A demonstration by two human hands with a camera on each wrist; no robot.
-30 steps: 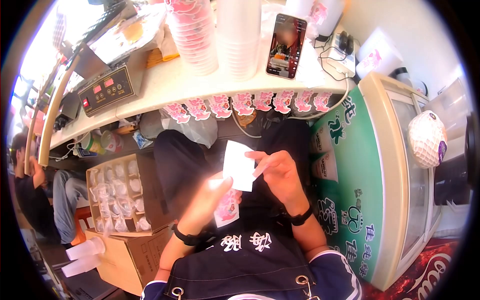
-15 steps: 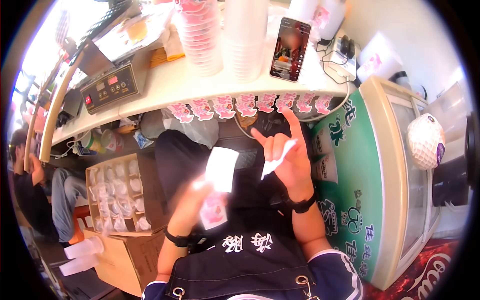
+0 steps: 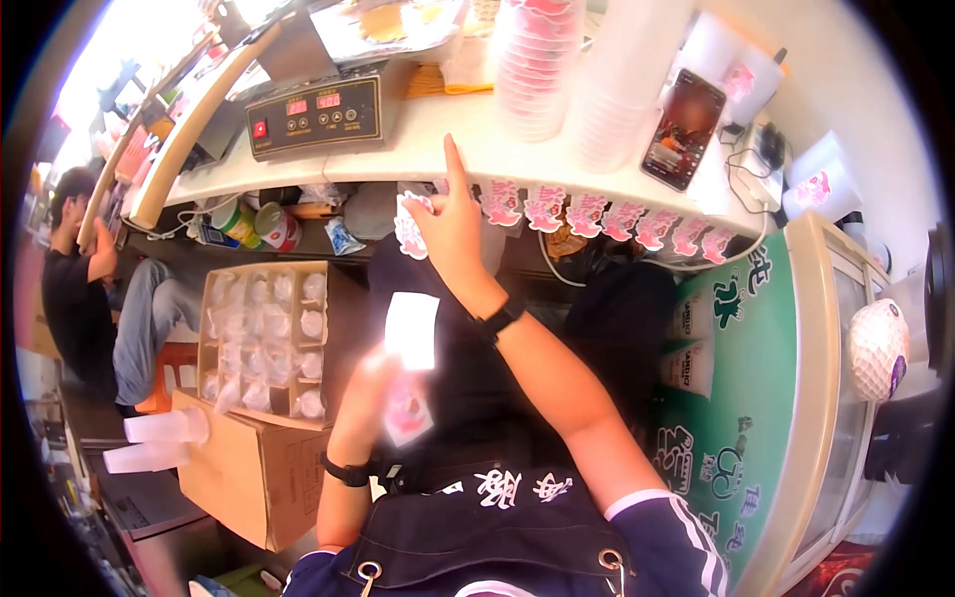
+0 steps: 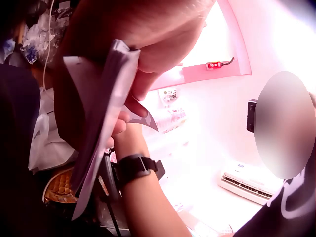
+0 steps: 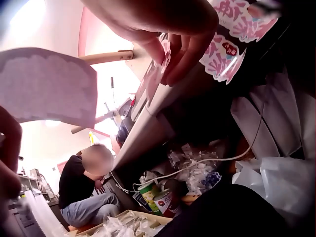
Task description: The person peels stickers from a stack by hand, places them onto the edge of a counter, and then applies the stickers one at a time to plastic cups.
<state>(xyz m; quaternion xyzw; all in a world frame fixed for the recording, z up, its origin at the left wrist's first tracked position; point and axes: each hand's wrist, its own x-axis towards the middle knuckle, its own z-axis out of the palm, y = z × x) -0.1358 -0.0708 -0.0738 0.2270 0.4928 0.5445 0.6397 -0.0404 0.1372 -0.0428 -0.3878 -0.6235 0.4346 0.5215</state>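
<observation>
The right hand is up at the edge of the counter; it pinches a pink sticker there, one finger pointing up; the left hand grips a white paper lower down.

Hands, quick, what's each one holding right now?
Left hand: grips a stack of sticker sheets.
Right hand: pinches a pink sticker by the counter edge, index finger pointing up.
</observation>
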